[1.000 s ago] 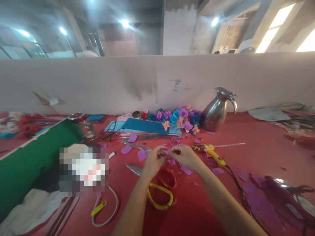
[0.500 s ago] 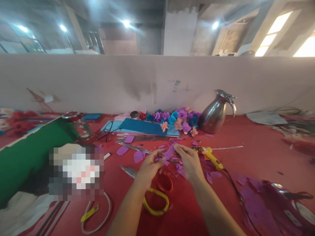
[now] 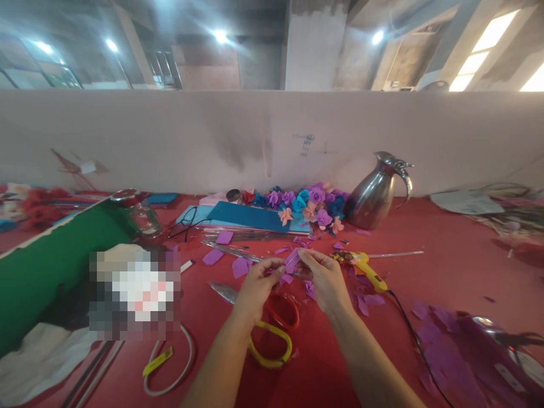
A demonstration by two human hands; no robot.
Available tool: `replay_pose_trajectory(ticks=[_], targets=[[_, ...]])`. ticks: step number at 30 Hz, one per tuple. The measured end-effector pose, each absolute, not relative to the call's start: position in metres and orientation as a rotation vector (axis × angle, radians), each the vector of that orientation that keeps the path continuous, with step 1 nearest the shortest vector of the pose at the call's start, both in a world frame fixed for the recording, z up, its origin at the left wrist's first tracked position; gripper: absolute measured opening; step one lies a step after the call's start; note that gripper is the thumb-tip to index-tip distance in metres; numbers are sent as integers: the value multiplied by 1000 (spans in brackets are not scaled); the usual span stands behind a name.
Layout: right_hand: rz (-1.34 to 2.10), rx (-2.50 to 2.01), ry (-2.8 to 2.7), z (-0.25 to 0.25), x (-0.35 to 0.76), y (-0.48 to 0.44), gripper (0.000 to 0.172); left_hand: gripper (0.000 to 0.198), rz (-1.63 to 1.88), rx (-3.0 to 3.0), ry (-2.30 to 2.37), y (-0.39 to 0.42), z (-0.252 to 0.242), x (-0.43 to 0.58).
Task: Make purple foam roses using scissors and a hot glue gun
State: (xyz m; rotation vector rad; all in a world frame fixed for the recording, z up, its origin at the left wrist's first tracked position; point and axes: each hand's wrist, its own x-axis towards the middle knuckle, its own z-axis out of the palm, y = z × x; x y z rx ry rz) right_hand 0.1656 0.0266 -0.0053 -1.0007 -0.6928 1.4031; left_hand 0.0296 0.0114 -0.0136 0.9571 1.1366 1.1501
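Between my two hands is a small purple crepe-paper petal (image 3: pixel 292 260). My left hand (image 3: pixel 260 286) pinches its left side with thumb and forefinger. On the other side, the fingertips of my right hand (image 3: pixel 325 277) grip its upper right edge. Scissors with a yellow and a red handle loop (image 3: pixel 271 362) lie on the red table under my left forearm. More purple paper petals (image 3: pixel 242 267) are scattered around both hands. Just right of my right hand rests a yellow glue gun (image 3: pixel 370 275) with a clear glue stick (image 3: pixel 397 255) in it.
Crepe-paper flowers (image 3: pixel 317 195) in purple, blue and peach sit at the back beside a metal jug (image 3: pixel 374 192). Blue paper sheets (image 3: pixel 250 215), glasses (image 3: pixel 187 222) and a glass jar (image 3: pixel 145 220) stand left of them. A green board (image 3: pixel 55 266) rises at left; a black cord (image 3: pixel 410 323) runs right.
The purple petal has turned and lies flatter between my fingertips. My hands stay close together in nearly the same place. The whole view has shifted slightly.
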Motion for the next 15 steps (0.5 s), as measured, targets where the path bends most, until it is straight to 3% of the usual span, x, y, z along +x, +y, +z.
replay_pose_trajectory(ticks=[15], targets=[[1359, -986, -756, -2, 168, 24, 28, 35, 1074, 1002, 1123, 9, -4, 28]])
